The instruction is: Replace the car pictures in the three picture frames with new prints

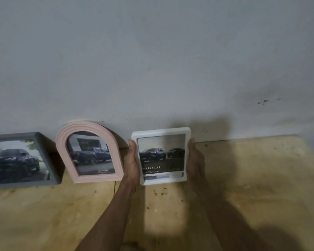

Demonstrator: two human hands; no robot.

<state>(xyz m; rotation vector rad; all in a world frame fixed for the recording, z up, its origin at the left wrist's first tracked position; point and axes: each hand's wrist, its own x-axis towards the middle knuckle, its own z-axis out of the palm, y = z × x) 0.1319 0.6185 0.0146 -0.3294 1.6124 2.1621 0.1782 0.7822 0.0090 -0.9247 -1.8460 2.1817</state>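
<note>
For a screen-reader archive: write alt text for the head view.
Both hands, left hand and right hand, hold a white frame upright on a wooden table; a pink arched frame and grey frame lean against the wall.

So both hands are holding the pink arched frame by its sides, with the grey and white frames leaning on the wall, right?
Not quite. The head view shows the left hand and right hand holding the white frame by its sides. The pink arched frame leans on the wall beside the grey frame.

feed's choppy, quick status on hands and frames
Left hand and right hand grip white rectangular frame by its sides. Pink arched frame, grey frame lean on wall. Nothing blocking.
</note>
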